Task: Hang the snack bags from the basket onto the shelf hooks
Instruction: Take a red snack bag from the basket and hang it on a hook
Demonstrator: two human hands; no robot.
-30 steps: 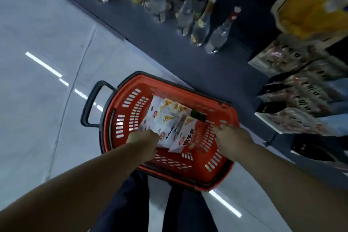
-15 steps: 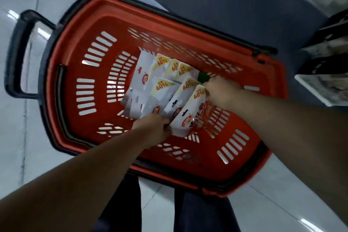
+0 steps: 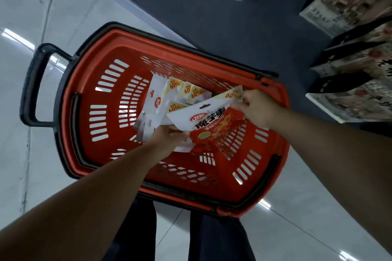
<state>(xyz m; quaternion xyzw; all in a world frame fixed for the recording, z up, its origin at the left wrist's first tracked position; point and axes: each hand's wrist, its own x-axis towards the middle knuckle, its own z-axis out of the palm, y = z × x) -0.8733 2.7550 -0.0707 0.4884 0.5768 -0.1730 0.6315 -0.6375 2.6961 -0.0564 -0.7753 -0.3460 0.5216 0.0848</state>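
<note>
Now I'm pinching the bag [image 3: 209, 122] at its right corner with my right hand [image 3: 257, 108], left hand [image 3: 169, 136] gripping below; shelf [image 3: 358, 53] is lying rightward, nearer my right.

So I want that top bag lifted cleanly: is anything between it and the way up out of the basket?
Nothing visible. The red-and-white snack bag, held by the right hand and left hand, lies on top of the pile inside the red plastic basket.
</note>
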